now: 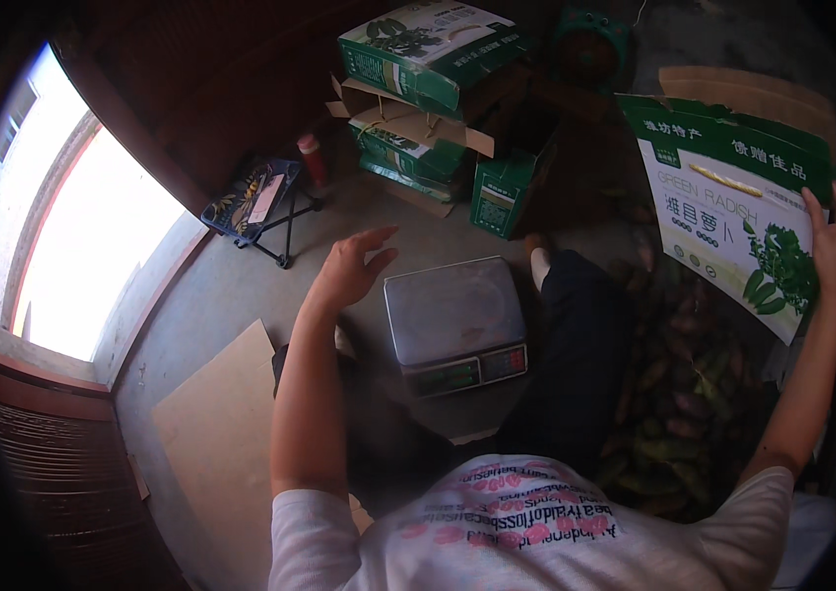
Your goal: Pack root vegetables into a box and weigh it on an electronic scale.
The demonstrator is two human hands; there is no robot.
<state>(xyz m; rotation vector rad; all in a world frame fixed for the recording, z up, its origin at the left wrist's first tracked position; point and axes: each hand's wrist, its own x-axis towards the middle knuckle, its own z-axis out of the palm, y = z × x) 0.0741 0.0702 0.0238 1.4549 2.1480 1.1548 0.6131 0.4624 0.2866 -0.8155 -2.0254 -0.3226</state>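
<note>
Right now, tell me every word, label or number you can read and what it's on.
I won't copy wording; here's where print stands.
Carton in the right hand: large white and dark lettering, readable.
Other green cartons: print too small.
White shirt: dark lettering, only partly legible.
Scale: keypad markings too small.

Daylight blazes through the opening (108,227) on the left, bleached almost pure white, and spills over the plain grey floor (206,300) while the right side of the room sinks into deep shadow! Across the top runs a dark reddish-brown wall (172,108), dim and hard to read, and down in the lower left there's a brown ribbed panel (54,468) catching a faint gleam. Near the light stands a low folding stool (236,212), patterned seat, thin dark legs planted on the floor.
</note>
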